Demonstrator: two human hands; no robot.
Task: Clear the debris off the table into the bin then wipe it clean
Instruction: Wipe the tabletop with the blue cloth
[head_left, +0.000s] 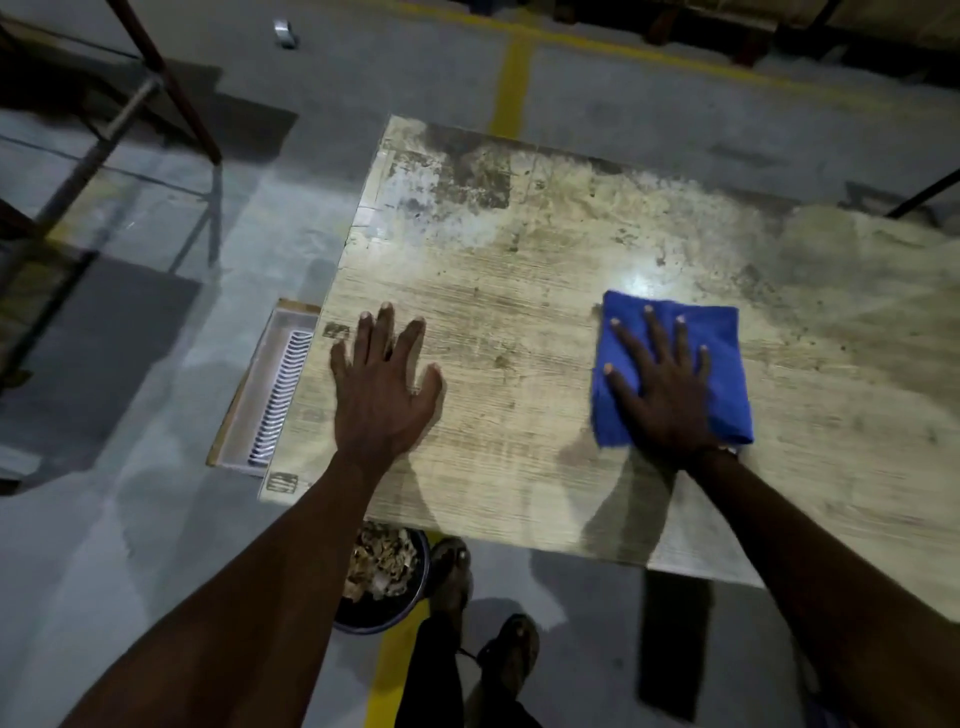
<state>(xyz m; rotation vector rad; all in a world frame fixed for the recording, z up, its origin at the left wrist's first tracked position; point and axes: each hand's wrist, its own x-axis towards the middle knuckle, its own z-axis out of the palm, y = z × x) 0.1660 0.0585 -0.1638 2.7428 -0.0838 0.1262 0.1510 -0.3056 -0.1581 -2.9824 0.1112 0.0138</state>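
Note:
A worn, stained wooden table (545, 249) fills the middle of the view. A folded blue cloth (722, 338) lies on it at the right, and my right hand (662, 384) presses flat on the cloth with fingers spread. My left hand (382, 384) rests flat on the bare tabletop near the left edge, fingers straight. Below the table's near edge stands a dark round bin (395, 603) holding pale debris, partly hidden by my left forearm.
A white tray with a slatted insert (275, 395) lies on the floor beside the table's left edge. My sandalled feet (509, 649) stand next to the bin. A metal rack frame (171, 88) stands at the back left. Yellow lines (511, 83) mark the grey floor.

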